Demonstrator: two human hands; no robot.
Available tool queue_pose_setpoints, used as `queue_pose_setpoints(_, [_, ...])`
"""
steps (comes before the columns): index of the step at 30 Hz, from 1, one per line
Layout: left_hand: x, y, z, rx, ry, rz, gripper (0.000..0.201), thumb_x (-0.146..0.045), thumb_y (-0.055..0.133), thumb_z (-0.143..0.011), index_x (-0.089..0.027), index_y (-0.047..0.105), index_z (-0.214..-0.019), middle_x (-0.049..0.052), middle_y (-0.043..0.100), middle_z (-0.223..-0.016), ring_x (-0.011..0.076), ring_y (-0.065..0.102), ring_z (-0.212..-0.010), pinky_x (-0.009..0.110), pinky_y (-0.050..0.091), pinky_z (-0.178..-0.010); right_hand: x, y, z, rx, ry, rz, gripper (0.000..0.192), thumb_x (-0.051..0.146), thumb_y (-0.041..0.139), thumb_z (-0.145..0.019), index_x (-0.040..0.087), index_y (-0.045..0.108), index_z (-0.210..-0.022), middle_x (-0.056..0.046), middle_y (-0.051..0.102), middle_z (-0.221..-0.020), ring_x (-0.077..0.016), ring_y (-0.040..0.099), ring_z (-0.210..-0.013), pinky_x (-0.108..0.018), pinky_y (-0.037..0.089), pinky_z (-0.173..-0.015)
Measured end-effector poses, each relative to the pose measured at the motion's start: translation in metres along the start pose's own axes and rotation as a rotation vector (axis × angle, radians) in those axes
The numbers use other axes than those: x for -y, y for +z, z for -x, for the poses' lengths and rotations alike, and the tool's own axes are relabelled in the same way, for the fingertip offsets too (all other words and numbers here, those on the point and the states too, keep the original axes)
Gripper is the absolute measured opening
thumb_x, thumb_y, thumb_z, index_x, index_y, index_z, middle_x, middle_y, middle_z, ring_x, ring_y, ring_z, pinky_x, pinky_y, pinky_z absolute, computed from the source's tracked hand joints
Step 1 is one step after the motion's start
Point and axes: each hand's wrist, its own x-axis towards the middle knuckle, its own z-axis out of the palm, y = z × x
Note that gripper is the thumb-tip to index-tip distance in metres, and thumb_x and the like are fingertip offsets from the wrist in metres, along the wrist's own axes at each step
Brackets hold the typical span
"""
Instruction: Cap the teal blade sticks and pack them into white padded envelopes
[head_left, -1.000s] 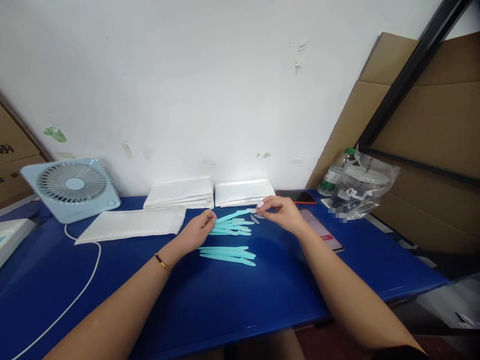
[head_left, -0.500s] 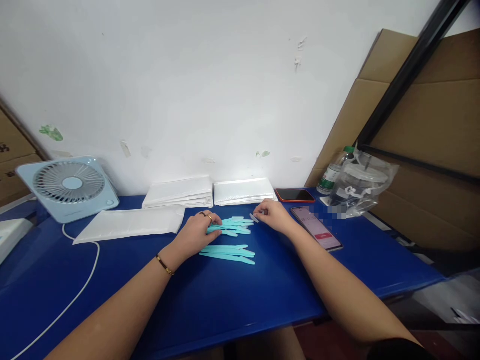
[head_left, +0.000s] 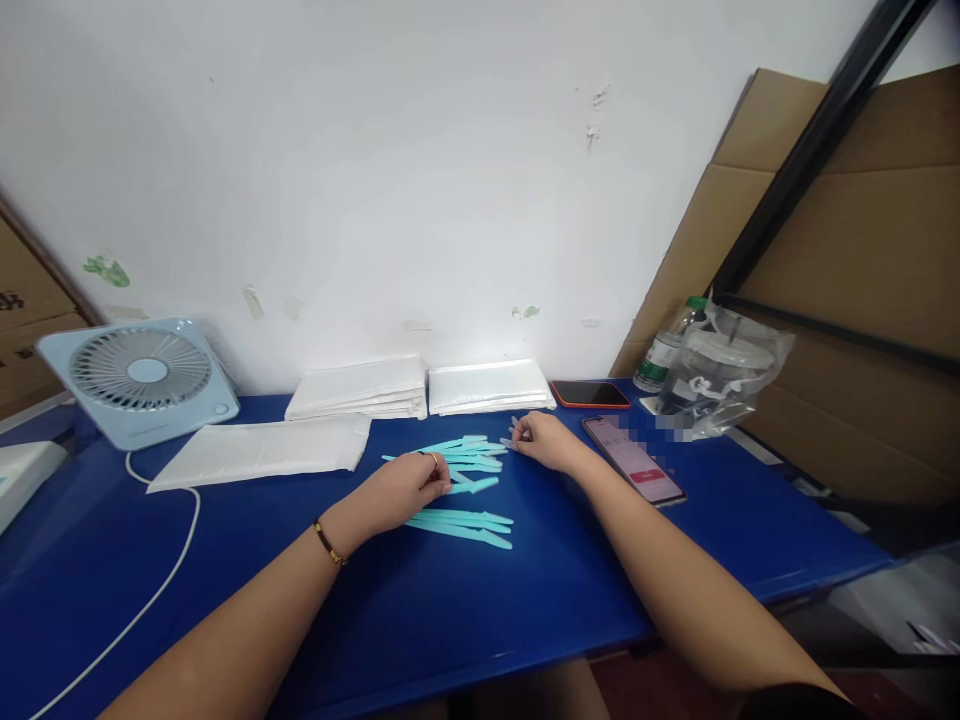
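My left hand [head_left: 401, 487] is closed in a pinch on the handle of one turquoise eyebrow razor [head_left: 478, 486], whose blade end points right. Just behind it lies a loose pile of the same razors [head_left: 472, 447], fanned out on the blue table. Nearer to me is a smaller group of razors [head_left: 465, 520], its left ends partly under my left hand. My right hand [head_left: 546, 440] has its fingers curled together at the right end of the pile. Small translucent plastic caps [head_left: 507, 443] stick out from its fingertips; how many it holds is hidden.
White padded envelopes stand stacked in two piles [head_left: 356, 388] [head_left: 491, 385] along the wall, with a single envelope [head_left: 262, 450] at left. A blue fan [head_left: 146, 385] and its cable are far left. Two phones [head_left: 591, 394] [head_left: 637, 462], a bottle [head_left: 660, 355] and a bagged cup [head_left: 724, 365] stand right.
My left hand has come toward me from the pile, drawing one razor out between the two groups. My right hand has stayed nearly in place, still with caps at its fingertips.
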Motion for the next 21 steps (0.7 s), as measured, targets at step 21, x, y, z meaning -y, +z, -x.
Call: queue_pose_setpoints(21, [0.008, -0.004, -0.008, -0.163, -0.045, 0.228, 0.031, -0.045, 0.035, -0.087, -0.02, 0.047, -0.076, -0.004, 0.043, -0.063, 0.0112, 0.039, -0.058, 0.023, 0.035, -0.055, 0.042, -0.015, 0.02, -0.263, -0.669, -0.126, 0.014, 0.02, 0.05, -0.087, 0.021, 0.064, -0.086, -0.004, 0.068, -0.088, -0.0145, 0.063, -0.083, -0.025, 0.049, -0.073])
